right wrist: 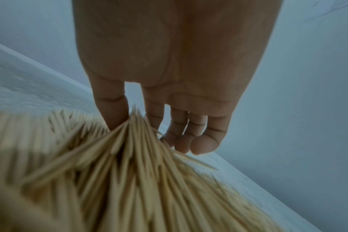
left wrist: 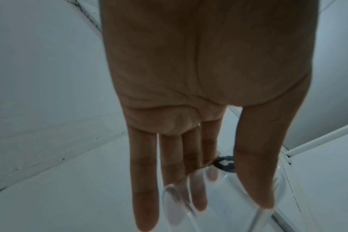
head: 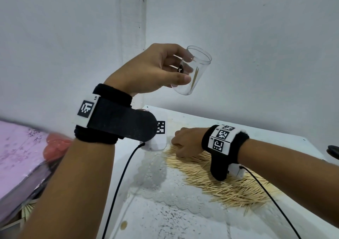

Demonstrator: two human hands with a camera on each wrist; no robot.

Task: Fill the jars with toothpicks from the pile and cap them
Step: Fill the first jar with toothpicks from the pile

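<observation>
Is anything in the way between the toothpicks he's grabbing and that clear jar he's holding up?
Nothing visible blocks the way. The right hand pinches a bunch from the toothpick pile on the table. The left hand holds the clear jar up in the air, tilted, mouth uncapped, with only open space between them.

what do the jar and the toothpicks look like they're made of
Jar: clear, glossy plastic or glass, uncertain which; the left hand's fingers show through its thin wall. Toothpicks: pale, matte wood or bamboo, thin pointed sticks; the right hand pinches a bunch.
</observation>
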